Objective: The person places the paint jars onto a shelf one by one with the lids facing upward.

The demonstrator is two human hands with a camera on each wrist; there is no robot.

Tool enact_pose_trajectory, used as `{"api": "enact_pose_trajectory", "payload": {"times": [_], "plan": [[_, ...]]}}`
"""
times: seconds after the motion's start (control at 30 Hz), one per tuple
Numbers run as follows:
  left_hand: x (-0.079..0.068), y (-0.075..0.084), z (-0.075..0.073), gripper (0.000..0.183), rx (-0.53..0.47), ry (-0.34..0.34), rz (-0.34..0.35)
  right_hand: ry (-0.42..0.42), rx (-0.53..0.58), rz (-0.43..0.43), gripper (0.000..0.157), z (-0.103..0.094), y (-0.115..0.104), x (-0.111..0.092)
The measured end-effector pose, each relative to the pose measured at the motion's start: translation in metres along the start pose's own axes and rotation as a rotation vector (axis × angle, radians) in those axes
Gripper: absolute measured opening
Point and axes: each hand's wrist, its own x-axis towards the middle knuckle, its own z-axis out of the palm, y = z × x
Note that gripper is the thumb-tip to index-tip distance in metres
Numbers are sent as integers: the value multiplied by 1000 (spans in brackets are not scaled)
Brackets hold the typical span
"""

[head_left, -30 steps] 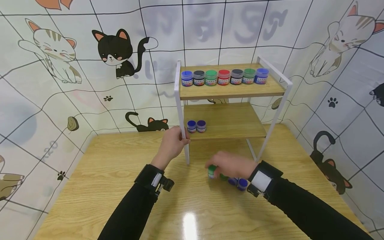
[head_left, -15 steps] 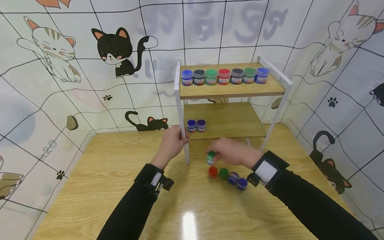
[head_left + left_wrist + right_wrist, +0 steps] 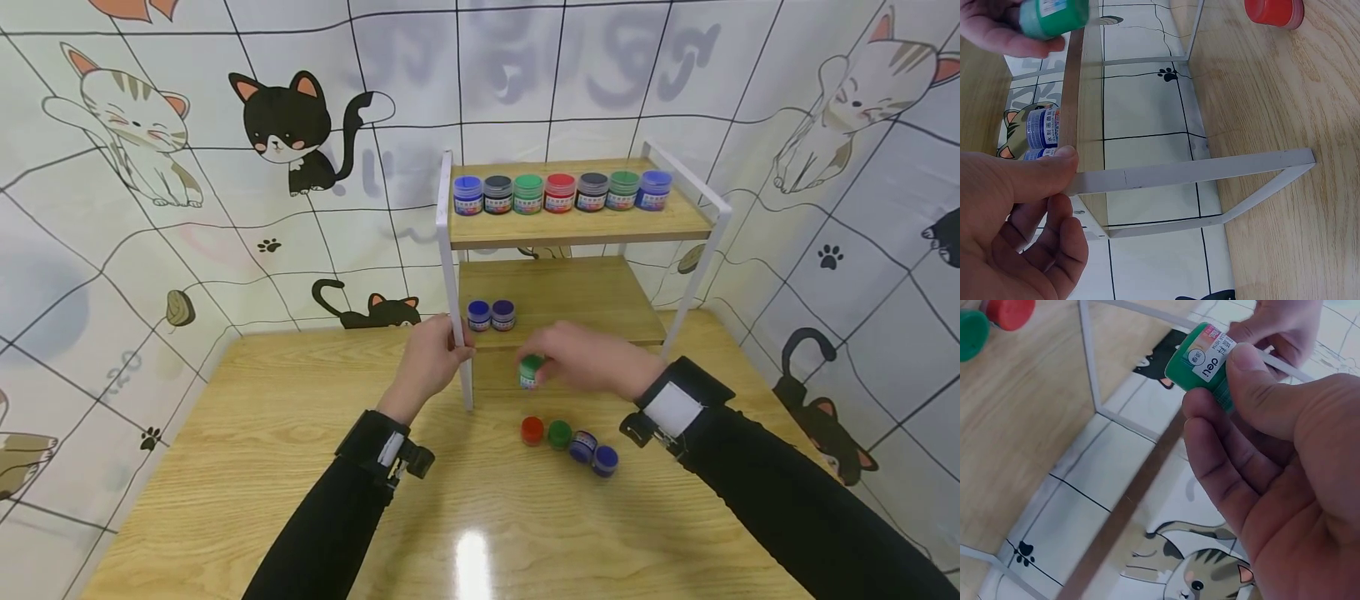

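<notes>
My right hand (image 3: 581,357) pinches a small green-lidded paint jar (image 3: 529,372) between thumb and fingers, in front of the lower shelf's front edge. In the right wrist view the jar (image 3: 1200,359) shows a white label on its lid. My left hand (image 3: 429,360) grips the white front-left leg of the two-tier shelf rack (image 3: 562,292), thumb at the corner of the lower board in the left wrist view. Two blue-lidded paint jars (image 3: 491,315) stand side by side at the left end of that lower board.
On the table (image 3: 315,500) before the rack lie a red-lidded jar (image 3: 532,430), a green-lidded jar (image 3: 559,434) and two blue-lidded jars (image 3: 594,454). The upper shelf carries a row of several jars (image 3: 558,193). A cat-print sheet (image 3: 300,250) hangs behind.
My right hand has raised the green-lidded paint jar from among the jars on the table up toward the lower shelf, uncovering the red and green lids. My left hand has stayed on the leg.
</notes>
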Motion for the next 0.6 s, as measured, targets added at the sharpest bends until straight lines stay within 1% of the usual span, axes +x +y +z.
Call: {"api": "enact_pose_trajectory", "payload": {"times": [0.2,0.27,0.4,0.6], "plan": [[0,-1,1,12,6,-1,8,51,10,-7,30,-14,0,1],[0,-1,0,12,3,-2,8,68,-4,-6,31,-17,0,1],[-1,0,-1,11,-2,-1,10,90,-44,-4,32,-20,0,3],[-2,1,-1,11,1,3,10,111,-60,31,32,-23,0,5]]}}
